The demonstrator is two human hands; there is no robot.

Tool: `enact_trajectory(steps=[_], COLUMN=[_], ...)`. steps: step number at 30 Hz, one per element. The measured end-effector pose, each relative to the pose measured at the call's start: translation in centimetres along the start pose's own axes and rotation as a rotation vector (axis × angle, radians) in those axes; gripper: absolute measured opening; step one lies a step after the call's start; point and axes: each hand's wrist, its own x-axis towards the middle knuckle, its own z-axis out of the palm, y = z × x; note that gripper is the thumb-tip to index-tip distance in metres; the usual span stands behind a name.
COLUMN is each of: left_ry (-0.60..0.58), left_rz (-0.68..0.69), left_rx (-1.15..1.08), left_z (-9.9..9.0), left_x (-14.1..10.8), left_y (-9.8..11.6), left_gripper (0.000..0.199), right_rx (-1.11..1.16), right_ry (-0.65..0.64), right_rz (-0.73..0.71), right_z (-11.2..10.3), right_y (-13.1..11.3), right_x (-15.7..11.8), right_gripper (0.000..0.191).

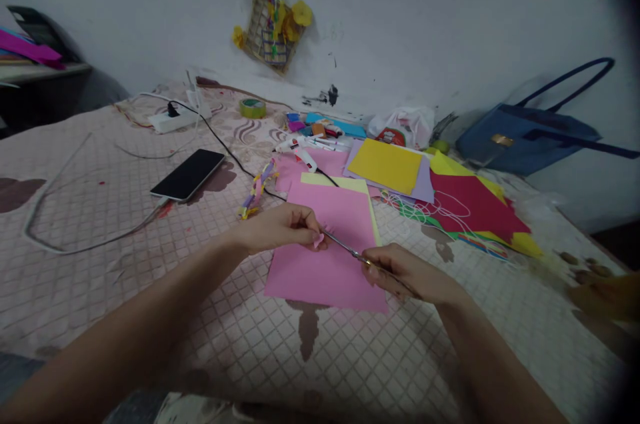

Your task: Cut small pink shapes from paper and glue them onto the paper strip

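My left hand (295, 227) pinches a small pink paper piece (319, 240) over a large pink sheet (325, 277). My right hand (395, 271) is wrapped round long tweezers or scissors (350, 251); which of the two is hard to tell. The metal tips point left and reach the small pink piece by my left fingertips. Under the large pink sheet, a pale yellow sheet (374, 221) shows at its right and far edges.
Left lie a phone (187, 175) with its cable and a power strip (174, 119). Beyond the sheets are a glue gun (304, 156), a paper braid (257, 191) and green tape (253, 109). Rightward are yellow paper (385, 165), red paper (475, 205), white string (415, 207) and a blue bag (530, 137).
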Motion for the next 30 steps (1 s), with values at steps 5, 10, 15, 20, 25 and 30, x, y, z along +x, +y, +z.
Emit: enact_trajectory(steps=[5, 10, 15, 20, 25, 30], left_ry=[0.004, -0.004, -0.007, 0.001, -0.004, -0.005], left_rz=[-0.043, -0.051, -0.064, -0.074, -0.086, -0.098], left_rx=[-0.032, -0.059, -0.085, -0.079, -0.081, -0.078], left_z=[0.21, 0.12, 0.09, 0.04, 0.05, 0.06], left_x=[-0.05, -0.09, -0.13, -0.1, -0.17, -0.19], left_y=[0.18, 0.1, -0.01, -0.06, 0.0, 0.01], left_gripper=[0.003, 0.003, 0.003, 0.002, 0.002, 0.003], right_rx=[0.045, 0.101, 0.09, 0.08, 0.083, 0.096], right_ry=[-0.015, -0.022, -0.008, -0.004, -0.006, -0.012], right_rz=[0.022, 0.051, 0.041, 0.038, 0.054, 0.056], right_z=[0.05, 0.07, 0.09, 0.02, 0.0, 0.01], right_y=[0.1, 0.17, 0.36, 0.39, 0.42, 0.63], right_x=[-0.04, -0.04, -0.04, -0.03, -0.09, -0.19], right_gripper=[0.039, 0.039, 0.039, 0.036, 0.034, 0.033])
